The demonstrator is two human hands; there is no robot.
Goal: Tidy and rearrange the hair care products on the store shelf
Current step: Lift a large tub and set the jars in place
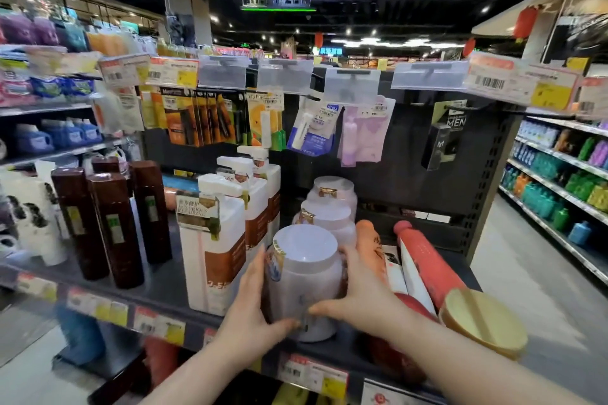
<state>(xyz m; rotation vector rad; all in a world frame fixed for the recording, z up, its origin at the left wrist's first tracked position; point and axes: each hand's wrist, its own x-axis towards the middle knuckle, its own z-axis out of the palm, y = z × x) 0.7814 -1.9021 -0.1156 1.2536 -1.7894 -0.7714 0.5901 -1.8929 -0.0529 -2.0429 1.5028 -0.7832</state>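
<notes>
Here, the front pale jar (304,276) on the shelf (158,293) is clasped between the left hand (250,302) and right hand (358,293), fingers curled round it.

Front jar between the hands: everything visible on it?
The front jar is a pale, frosted plastic tub with a flat lid and a gold sticker at the lid's left edge. Upright on the shelf, near its front edge, first of three alike. The left hand and right hand grip its sides, thumbs across its front.

Shop, stocked shelves (164,283), barcode price tags (490,82)
</notes>
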